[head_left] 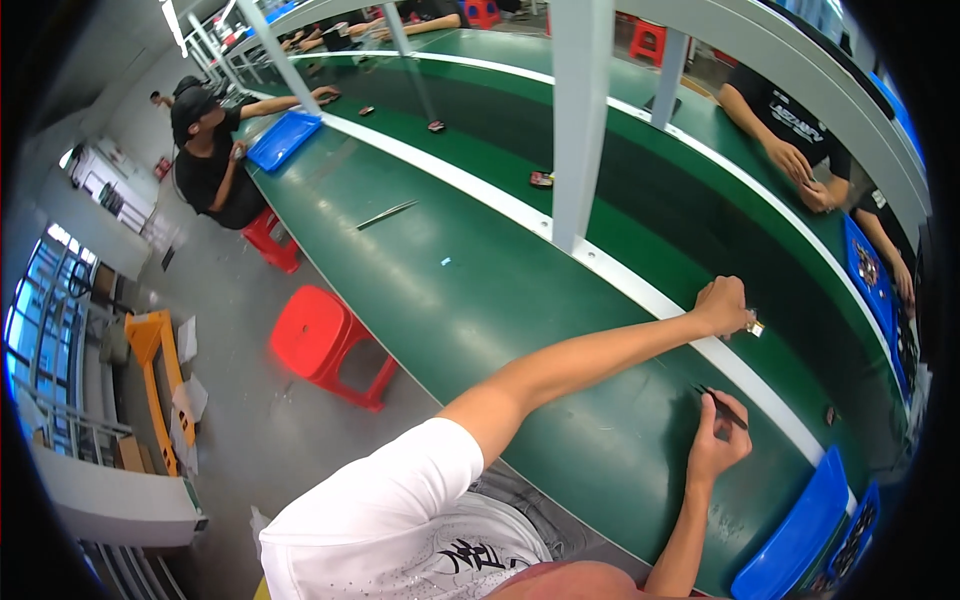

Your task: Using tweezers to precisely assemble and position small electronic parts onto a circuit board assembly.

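Observation:
My left hand (722, 305) reaches out over the white stripe of the green bench (470, 300) and pinches a small pale part (756, 324) at its fingertips. Closer to me, my right hand (718, 440) rests on the green surface and grips thin dark tweezers (722, 404) pointing up and left. The two hands are about a hand's width apart.
A blue tray (795, 535) sits at the bench's near right edge; another blue tray (283, 139) lies far left by a seated person in black (205, 150). A white post (580, 120) rises beyond my left hand. Red stools (325, 340) stand on the floor. Across the bench, another person's hands (800, 170).

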`<state>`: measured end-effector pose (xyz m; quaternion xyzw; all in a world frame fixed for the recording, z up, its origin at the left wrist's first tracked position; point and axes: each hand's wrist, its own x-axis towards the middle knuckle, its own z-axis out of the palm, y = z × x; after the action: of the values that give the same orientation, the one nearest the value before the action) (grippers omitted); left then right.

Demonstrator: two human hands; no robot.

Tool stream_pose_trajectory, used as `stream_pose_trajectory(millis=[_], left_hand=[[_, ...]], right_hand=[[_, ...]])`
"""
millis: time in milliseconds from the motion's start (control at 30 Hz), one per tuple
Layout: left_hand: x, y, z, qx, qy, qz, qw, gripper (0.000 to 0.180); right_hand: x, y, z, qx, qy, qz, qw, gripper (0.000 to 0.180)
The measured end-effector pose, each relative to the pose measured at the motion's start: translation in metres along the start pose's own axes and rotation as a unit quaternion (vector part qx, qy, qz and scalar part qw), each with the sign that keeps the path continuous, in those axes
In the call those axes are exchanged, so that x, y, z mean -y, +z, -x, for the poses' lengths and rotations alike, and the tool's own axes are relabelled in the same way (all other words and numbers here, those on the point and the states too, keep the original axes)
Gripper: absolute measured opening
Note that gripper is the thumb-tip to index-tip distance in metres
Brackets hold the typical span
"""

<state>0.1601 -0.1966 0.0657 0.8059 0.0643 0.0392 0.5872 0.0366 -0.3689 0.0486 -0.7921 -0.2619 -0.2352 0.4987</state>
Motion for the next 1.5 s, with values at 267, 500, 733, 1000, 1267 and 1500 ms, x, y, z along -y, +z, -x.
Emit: stream_pose_trajectory(millis=[267, 500, 733, 1000, 1267, 1500], left_hand=[[0.023, -0.057, 0.101, -0.015, 0.069, 0.181, 0.981, 0.021], [0.042, -0.067, 0.145, -0.052, 0.061, 0.227, 0.971, 0.021], [0.047, -0.06, 0.148, -0.086, 0.093, 0.226, 0.966, 0.02], [0.049, -0.06, 0.159, -0.109, 0.086, 0.22, 0.966, 0.018], [0.052, -0.077, 0.16, -0.134, 0.033, 0.258, 0.956, 0.021], [0.038, -0.086, 0.151, -0.119, 0.019, 0.146, 0.982, 0.019]], right_hand=[[-0.004, 0.004, -0.004, 0.005, 0.015, -0.021, 1.0, 0.012], [-0.003, 0.008, -0.005, 0.022, 0.017, -0.009, 1.0, 0.012], [-0.022, 0.0, 0.002, 0.026, 0.043, 0.029, 0.998, 0.012], [-0.029, -0.008, -0.009, 0.013, 0.193, -0.009, 0.981, 0.014], [0.029, 0.027, -0.03, -0.089, 0.121, -0.006, 0.989, 0.011], [0.0, 0.023, -0.032, -0.097, 0.057, -0.084, 0.99, 0.013]])
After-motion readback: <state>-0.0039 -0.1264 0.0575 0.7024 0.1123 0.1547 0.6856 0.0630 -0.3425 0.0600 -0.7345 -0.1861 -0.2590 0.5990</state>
